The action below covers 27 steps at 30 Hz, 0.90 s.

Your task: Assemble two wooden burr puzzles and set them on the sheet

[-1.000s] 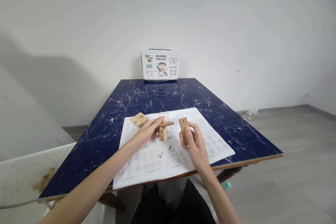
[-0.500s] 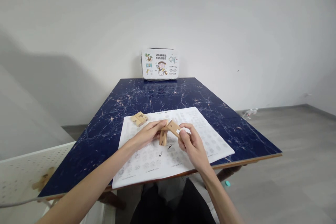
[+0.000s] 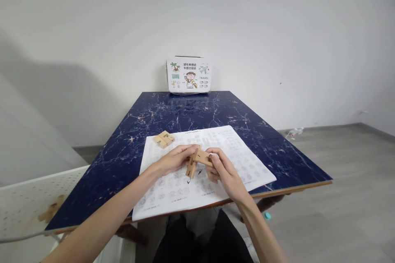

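Observation:
My left hand (image 3: 179, 157) is closed on a notched wooden puzzle piece (image 3: 190, 168), whose marked end points down toward me. In my right hand (image 3: 224, 170), thumb and fingers pinch a second wooden puzzle piece (image 3: 203, 157) with a dark mark on it. The two pieces cross and appear to touch; fingers hide how they meet. Both hands are just above a printed sheet (image 3: 173, 201) with rows of small grey diagrams. Other wooden puzzle pieces (image 3: 164, 139) lie side by side at the sheet's far left corner.
The sheet lies on a blue marble-patterned table (image 3: 197, 111). A white printed case (image 3: 189, 75) stands at the table's far edge against the wall. To the left is a white perforated surface (image 3: 21, 197). A small teal cap (image 3: 267, 215) lies on the floor.
My right hand has brought its piece lower and further left, across the left-hand piece. The left-hand piece has tilted and dropped slightly toward me.

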### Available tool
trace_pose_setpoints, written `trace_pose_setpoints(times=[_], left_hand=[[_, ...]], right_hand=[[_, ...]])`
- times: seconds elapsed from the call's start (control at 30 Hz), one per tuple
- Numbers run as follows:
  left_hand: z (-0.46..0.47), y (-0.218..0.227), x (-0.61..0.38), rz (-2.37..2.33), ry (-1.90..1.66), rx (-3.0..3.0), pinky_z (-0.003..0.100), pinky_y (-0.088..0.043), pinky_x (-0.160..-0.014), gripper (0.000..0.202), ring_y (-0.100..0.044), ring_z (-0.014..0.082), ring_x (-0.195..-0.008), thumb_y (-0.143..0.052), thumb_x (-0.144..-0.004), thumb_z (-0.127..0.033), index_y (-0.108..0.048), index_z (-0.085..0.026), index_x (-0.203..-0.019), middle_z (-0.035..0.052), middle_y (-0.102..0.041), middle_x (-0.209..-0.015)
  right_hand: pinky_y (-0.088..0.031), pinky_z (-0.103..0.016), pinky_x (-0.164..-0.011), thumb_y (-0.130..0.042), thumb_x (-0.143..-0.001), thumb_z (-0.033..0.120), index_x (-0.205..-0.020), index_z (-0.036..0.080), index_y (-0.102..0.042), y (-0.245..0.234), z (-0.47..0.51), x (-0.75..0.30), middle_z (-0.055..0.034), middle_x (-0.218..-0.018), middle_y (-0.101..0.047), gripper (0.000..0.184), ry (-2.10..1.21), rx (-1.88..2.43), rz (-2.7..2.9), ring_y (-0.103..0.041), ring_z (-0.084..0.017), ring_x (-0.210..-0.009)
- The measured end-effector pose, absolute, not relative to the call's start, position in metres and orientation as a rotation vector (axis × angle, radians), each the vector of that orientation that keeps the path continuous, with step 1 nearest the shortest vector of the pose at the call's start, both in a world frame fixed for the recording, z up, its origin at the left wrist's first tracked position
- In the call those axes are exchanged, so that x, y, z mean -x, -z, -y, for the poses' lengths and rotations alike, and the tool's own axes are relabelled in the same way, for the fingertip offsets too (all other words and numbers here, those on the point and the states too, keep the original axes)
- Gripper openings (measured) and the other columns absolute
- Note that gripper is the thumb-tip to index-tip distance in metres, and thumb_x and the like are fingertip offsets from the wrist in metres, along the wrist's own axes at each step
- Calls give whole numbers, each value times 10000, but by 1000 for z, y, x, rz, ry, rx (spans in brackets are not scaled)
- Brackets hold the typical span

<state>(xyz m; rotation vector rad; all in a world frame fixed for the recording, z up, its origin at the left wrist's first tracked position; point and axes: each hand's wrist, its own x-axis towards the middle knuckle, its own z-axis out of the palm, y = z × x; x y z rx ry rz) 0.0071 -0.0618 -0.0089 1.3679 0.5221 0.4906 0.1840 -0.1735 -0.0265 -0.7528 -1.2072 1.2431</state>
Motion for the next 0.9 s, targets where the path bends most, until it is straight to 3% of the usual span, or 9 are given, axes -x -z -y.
trace_pose_setpoints(times=[0.23, 0.4, 0.6, 0.9], left_hand=[[64, 7, -8, -541, -497, -1368, 242, -351, -590, 411, -399, 110, -633, -666, -931, -544, -619, -145, -844, -4, -473, -741], [68, 0, -7, -507, -466, -1328, 263, -414, -649, 421, -498, 140, -703, -709, -894, -554, -638, -140, -877, 35, -553, -805], [73, -6, -7, -456, -500, -1206, 266, -468, -740, 337, -548, 137, -762, -772, -869, -454, -611, -158, -863, 16, -553, -855], [72, 0, -7, -414, -464, -1108, 364, -550, -844, 269, -673, 226, -904, -694, -935, -389, -663, -162, -1075, 118, -670, -1108]], right_hand=[[-283, -264, -539, -464, -1070, 500, -1215, 285, -495, 29, 174, -186, 65, -703, -302, 261, -1314, 711, 1210, -296, -118, -569], [-361, -289, -603, -442, -1075, 498, -1286, 303, -429, 28, 175, -187, 48, -766, -420, 288, -1349, 716, 1267, -391, -127, -609], [-377, -289, -588, -460, -1060, 512, -1166, 289, -392, 25, 171, -185, 55, -765, -502, 256, -1205, 802, 1354, -420, -129, -579], [-370, -262, -555, -521, -1031, 524, -1069, 278, -393, 36, 166, -181, 35, -801, -592, 280, -1214, 859, 1347, -463, -125, -579]])
